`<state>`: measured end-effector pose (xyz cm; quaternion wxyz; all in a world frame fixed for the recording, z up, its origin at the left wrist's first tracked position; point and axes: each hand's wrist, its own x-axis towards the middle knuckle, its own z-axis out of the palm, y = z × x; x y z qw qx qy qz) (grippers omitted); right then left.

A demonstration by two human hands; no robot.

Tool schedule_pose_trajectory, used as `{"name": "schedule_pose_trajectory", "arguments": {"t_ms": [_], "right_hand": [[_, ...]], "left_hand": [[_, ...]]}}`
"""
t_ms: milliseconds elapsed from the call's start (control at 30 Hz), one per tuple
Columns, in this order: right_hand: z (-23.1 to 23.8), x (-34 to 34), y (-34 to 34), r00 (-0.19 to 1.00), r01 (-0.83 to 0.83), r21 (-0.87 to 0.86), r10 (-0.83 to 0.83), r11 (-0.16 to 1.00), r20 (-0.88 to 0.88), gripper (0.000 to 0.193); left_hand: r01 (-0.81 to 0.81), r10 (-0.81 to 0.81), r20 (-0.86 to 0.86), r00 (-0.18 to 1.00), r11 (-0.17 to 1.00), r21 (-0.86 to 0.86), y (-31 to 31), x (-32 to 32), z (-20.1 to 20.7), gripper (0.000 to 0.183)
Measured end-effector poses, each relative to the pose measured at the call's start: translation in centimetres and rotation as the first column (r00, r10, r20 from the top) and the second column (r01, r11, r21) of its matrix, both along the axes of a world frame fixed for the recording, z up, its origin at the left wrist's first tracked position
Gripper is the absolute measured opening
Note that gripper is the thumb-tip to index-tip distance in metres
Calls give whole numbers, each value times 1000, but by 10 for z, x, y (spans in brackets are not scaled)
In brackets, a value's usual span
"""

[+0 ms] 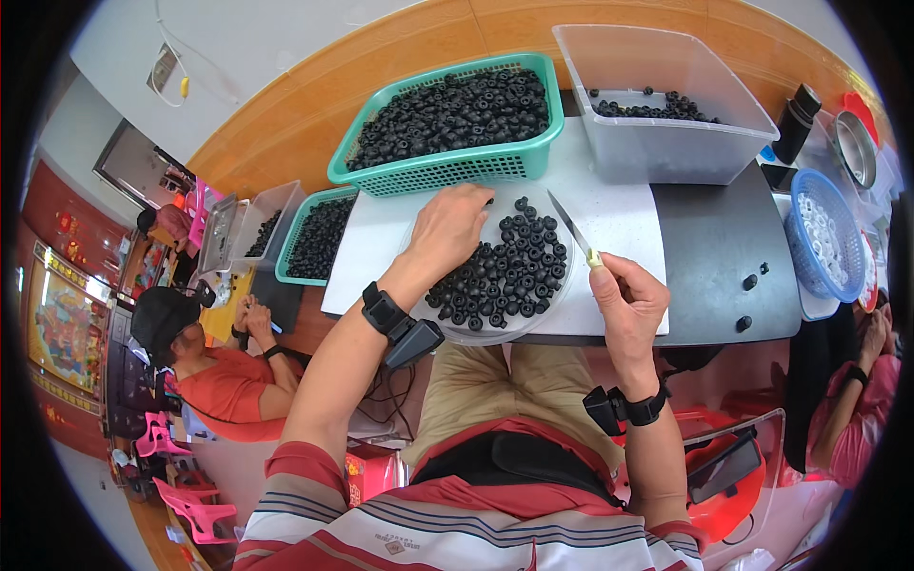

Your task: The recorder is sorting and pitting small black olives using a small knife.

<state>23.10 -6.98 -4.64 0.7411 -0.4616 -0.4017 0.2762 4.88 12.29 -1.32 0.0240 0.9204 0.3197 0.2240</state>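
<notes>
Far left on the counter (714, 247) I note a clear tub (259, 224) and a small green basket (314, 238), both holding black ring-shaped pieces, in front of a seated person in an orange shirt (228, 385). Next along, a large green basket (457, 124) is filled nearly to the rim with the same black rings. Below it a white board (619, 219) carries a shallow clear dish (495, 333), on which a heap of black rings (509, 266) lies. To the right, a large clear tub (666, 105) holds only a thin layer of rings along its far side. Three loose rings lie on the dark counter, well apart from the dish. Far right, a blue basket (824, 238) contains white rings.

The left hand (447, 228) reaches forward, palm down, over the far left edge of the heap; its fingers are curled onto the rings, but I cannot tell whether any are pinched. The right hand (633, 300) sits just beside the dish's right edge, fingers closed round the pale handle of a knife (571, 228), blade angled up and away over the heap. Both wrists carry black strapped devices.
</notes>
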Motion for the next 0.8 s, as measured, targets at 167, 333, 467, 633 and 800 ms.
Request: {"name": "schedule_pose_trajectory", "arguments": {"t_ms": [167, 333, 467, 633, 800], "right_hand": [[-1, 1, -1, 1000, -3, -10, 3, 1000, 24, 28], [-1, 1, 0, 999, -1, -18, 2, 1000, 43, 27], [-1, 1, 1, 999, -6, -4, 6, 1000, 35, 25], [0, 1, 0, 1000, -22, -8, 22, 1000, 18, 24], [1, 1, 0, 999, -27, -9, 27, 1000, 21, 24]], "left_hand": [[-1, -2, -68, 998, 999, -39, 0, 0, 4, 23], [-25, 21, -97, 995, 999, -42, 3, -4, 0, 18], [-24, 17, -142, 990, 998, -51, -1, -3, 2, 17], [62, -59, 19, 998, 984, -165, -14, -1, 11, 15], [81, 28, 221, 975, 880, -467, -32, 5, 24, 13]]}}
